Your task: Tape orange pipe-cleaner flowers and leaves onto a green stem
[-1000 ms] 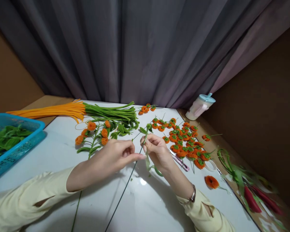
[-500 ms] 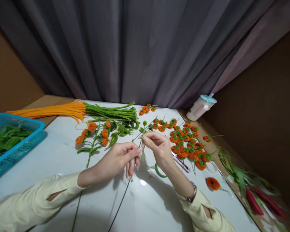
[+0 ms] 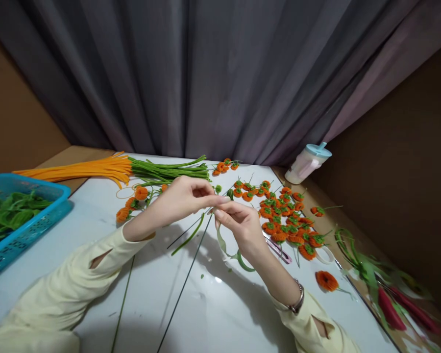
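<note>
My left hand [image 3: 191, 196] and my right hand [image 3: 238, 223] meet over the middle of the white table, fingertips close together. Between my right thumb and fingers is a thin stem [image 3: 185, 282], dark below, with a small green tip [image 3: 218, 189] above the hands. My left thumb and fingers pinch at the upper stem; what exactly they hold is hidden. A pale green tape [image 3: 222, 242] hangs from my right fingers toward a green tape roll [image 3: 244, 263]. A short green fuzzy piece [image 3: 189, 237] slants below my left hand.
Orange flowers [image 3: 279, 211] cluster at the right, near pink tweezers [image 3: 279, 250]. Green stems [image 3: 169, 169] and orange stems [image 3: 77, 169] lie at the back. A blue basket [image 3: 64, 198] of leaves stands left. A cup [image 3: 306, 164] is back right; red-handled tools [image 3: 389, 309] lie front right.
My left hand has moved up and right to my right fingertips, now covering part of the flower branch. The hanging tape and slanting green piece now show more clearly.
</note>
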The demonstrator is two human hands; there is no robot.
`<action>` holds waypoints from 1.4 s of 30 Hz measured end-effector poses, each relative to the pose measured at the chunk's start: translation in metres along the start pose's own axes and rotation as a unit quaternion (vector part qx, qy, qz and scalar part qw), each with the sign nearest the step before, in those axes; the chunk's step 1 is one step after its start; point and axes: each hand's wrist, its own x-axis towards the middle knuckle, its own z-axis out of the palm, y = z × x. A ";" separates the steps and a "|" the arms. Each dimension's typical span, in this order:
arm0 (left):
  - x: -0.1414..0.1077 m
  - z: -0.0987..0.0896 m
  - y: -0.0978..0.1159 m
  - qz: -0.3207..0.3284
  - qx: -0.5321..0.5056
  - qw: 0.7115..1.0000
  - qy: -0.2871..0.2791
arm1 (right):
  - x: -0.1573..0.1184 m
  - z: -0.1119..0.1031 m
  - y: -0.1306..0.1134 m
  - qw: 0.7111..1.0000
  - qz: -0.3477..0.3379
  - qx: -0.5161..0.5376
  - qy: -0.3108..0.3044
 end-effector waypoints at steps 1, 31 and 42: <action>0.002 0.003 0.000 0.011 0.006 1.000 0.003 | 0.000 0.000 -0.001 1.000 -0.001 -0.012 0.003; 0.006 0.018 -0.003 0.061 -0.185 0.979 -0.059 | 0.006 -0.010 0.001 0.991 0.035 0.100 -0.082; 0.009 0.021 -0.007 0.048 -0.239 0.969 -0.049 | 0.013 -0.004 0.003 0.990 0.043 0.117 -0.069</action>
